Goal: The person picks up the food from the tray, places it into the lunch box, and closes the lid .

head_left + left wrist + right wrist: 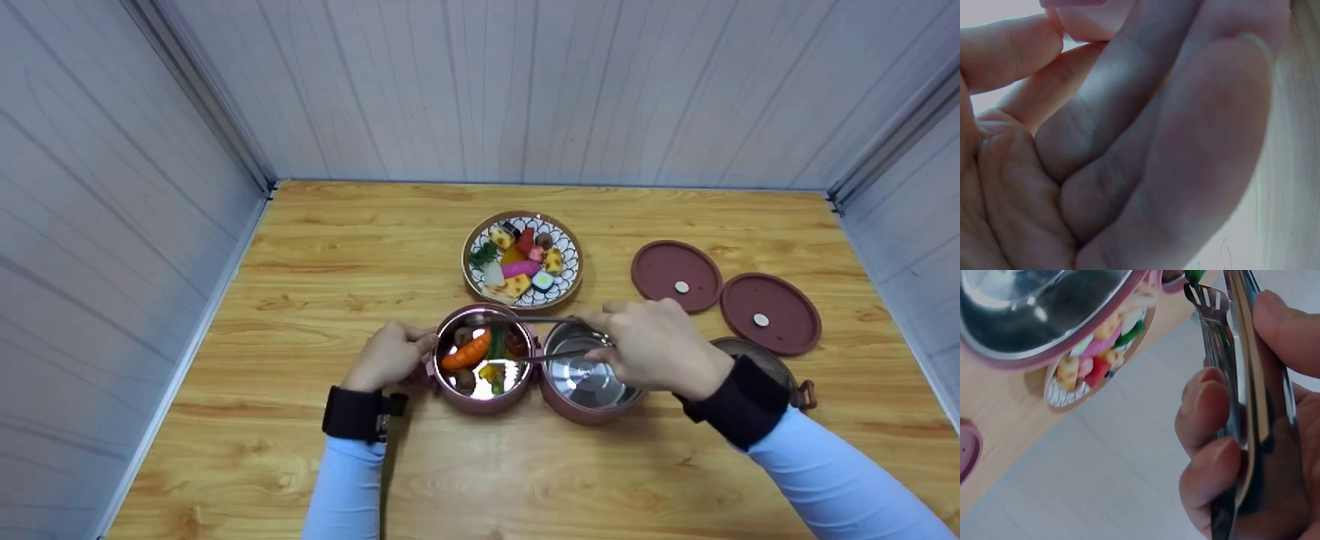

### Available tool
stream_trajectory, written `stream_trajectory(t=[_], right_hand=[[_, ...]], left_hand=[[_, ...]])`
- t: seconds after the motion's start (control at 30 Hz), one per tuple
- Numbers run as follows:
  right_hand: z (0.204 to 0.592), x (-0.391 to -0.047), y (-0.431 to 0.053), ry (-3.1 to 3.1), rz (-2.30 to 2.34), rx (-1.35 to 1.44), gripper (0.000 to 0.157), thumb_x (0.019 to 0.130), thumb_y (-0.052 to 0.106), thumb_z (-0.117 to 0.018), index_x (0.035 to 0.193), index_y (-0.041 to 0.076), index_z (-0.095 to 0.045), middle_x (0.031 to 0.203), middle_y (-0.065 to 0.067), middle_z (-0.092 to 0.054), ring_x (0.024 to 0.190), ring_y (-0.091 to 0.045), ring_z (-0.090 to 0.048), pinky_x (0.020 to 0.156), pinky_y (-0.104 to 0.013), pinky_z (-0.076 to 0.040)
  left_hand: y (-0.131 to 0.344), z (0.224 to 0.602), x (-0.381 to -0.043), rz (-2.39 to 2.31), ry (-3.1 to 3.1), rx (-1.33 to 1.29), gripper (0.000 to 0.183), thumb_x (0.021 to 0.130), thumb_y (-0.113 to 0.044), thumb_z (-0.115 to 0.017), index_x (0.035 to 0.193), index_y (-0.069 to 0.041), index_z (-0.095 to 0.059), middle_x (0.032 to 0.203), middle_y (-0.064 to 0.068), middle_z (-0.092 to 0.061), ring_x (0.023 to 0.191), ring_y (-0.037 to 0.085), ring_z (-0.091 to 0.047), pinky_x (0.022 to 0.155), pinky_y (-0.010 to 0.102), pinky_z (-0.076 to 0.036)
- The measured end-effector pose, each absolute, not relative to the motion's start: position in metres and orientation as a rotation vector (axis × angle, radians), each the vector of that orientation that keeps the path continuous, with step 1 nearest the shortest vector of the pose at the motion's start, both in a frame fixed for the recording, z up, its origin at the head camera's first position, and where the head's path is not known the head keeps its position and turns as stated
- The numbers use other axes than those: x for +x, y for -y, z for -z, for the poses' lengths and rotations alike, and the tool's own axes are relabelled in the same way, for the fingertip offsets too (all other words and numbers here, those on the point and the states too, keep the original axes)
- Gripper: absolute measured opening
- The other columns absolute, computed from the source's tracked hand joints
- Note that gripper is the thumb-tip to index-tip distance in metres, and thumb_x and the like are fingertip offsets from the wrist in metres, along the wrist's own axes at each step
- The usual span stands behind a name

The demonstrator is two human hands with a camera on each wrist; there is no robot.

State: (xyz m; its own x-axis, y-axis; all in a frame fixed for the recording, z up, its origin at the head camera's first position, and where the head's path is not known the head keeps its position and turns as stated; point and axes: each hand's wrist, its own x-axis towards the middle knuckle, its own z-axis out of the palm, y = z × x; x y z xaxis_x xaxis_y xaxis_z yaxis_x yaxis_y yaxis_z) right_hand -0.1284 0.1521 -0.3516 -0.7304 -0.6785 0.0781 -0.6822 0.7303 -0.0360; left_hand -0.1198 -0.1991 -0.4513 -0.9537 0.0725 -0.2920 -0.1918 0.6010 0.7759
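Note:
My left hand [386,356] pinches the side handle of the left pink pot [484,405]; in the left wrist view its fingers are curled, with a pink piece at the fingertips. Inside that pot lie an orange segmented toy food piece [466,352], a green strip [497,341] and several small pieces. My right hand [656,345] grips metal tongs [1255,382], whose two arms spread over the left pot. One fork-shaped tip [1213,306] overlaps something green in the right wrist view. Under the right hand stands the second pink pot [585,412], its steel inside bare.
Behind the pots, a patterned plate [572,264] carries several toy food pieces. Two maroon lids [667,274] lie at the right. A round dark-looking piece with a pink handle [806,394] is partly hidden by my right wrist. White panels [487,90] enclose the wooden table [337,247].

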Motion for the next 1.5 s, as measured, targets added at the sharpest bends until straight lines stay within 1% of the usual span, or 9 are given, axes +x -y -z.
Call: stream_trajectory(t=[0.3,0.5,0.63,0.83,1.0,1.07,1.27,1.37,1.5], right_hand=[[0.353,-0.113,-0.142,2.864,-0.015,1.138,0.049,0.079,0.038,-0.081,0.12,0.014,-0.071,0.084,-0.004,-0.067,0.059,-0.024,-0.06,0.044,-0.037,-0.04],[0.347,-0.104,-0.139,2.908,-0.025,1.087,0.041,0.077,0.034,-0.08,0.111,0.012,-0.071,0.077,-0.004,-0.064,0.06,-0.024,-0.06,0.044,-0.038,-0.039],[0.344,-0.101,-0.135,2.945,-0.017,1.062,0.039,0.079,0.034,-0.079,0.109,0.011,-0.072,0.075,-0.003,-0.063,0.063,-0.025,-0.061,0.045,-0.039,-0.041],[0.339,-0.102,-0.126,2.979,-0.009,1.046,0.027,0.078,0.033,-0.079,0.091,0.012,-0.067,0.069,0.0,-0.058,0.059,-0.024,-0.059,0.044,-0.04,-0.039],[0.335,-0.105,-0.119,3.028,0.009,1.054,0.028,0.077,0.032,-0.08,0.082,0.012,-0.061,0.067,0.0,-0.056,0.055,-0.021,-0.055,0.044,-0.039,-0.039],[0.333,-0.107,-0.118,3.047,0.025,1.061,0.029,0.078,0.033,-0.08,0.083,0.012,-0.061,0.067,0.0,-0.056,0.055,-0.021,-0.055,0.045,-0.038,-0.041],[0.327,-0.113,-0.122,3.065,-0.015,1.032,0.034,0.082,0.037,-0.078,0.102,0.011,-0.069,0.068,0.0,-0.058,0.058,-0.022,-0.057,0.046,-0.039,-0.041],[0.323,-0.118,-0.127,3.025,-0.066,0.994,0.034,0.083,0.039,-0.077,0.102,0.012,-0.069,0.072,-0.002,-0.062,0.06,-0.026,-0.06,0.045,-0.042,-0.041],[0.319,-0.128,-0.134,3.034,-0.129,0.917,0.047,0.086,0.041,-0.075,0.121,0.01,-0.069,0.084,-0.008,-0.069,0.065,-0.03,-0.063,0.046,-0.042,-0.043]], left_hand=[[0.2,0.452,-0.121,-1.289,-2.54,-0.094,0.023,0.099,-0.022,-0.06,0.095,-0.009,-0.079,0.061,0.001,-0.054,0.051,0.013,-0.048,0.05,0.028,-0.041],[0.2,0.453,-0.121,-1.258,-2.577,-0.076,0.023,0.098,-0.026,-0.063,0.108,-0.013,-0.078,0.062,0.001,-0.055,0.052,0.014,-0.049,0.054,0.031,-0.042],[0.199,0.454,-0.12,-1.279,-2.552,-0.085,0.024,0.098,-0.024,-0.063,0.114,-0.011,-0.076,0.065,0.006,-0.059,0.052,0.015,-0.051,0.052,0.03,-0.044],[0.2,0.454,-0.12,-1.289,-2.545,-0.092,0.023,0.098,-0.022,-0.062,0.111,-0.01,-0.077,0.068,0.009,-0.062,0.051,0.015,-0.052,0.051,0.029,-0.044],[0.199,0.454,-0.121,-1.313,-2.531,-0.092,0.023,0.098,-0.021,-0.062,0.114,-0.01,-0.076,0.069,0.009,-0.062,0.052,0.016,-0.053,0.051,0.029,-0.044],[0.198,0.454,-0.121,-1.324,-2.518,-0.094,0.024,0.098,-0.021,-0.062,0.115,-0.01,-0.075,0.068,0.01,-0.063,0.053,0.018,-0.055,0.051,0.03,-0.046],[0.198,0.453,-0.122,-1.324,-2.512,-0.099,0.025,0.098,-0.022,-0.062,0.119,-0.011,-0.073,0.067,0.01,-0.062,0.052,0.017,-0.054,0.049,0.029,-0.045],[0.199,0.452,-0.122,-1.311,-2.533,-0.096,0.025,0.098,-0.022,-0.062,0.118,-0.011,-0.073,0.077,0.008,-0.066,0.053,0.015,-0.053,0.051,0.029,-0.045],[0.2,0.453,-0.121,-1.284,-2.557,-0.087,0.025,0.098,-0.022,-0.062,0.117,-0.011,-0.074,0.086,0.005,-0.068,0.053,0.014,-0.05,0.052,0.029,-0.043]])
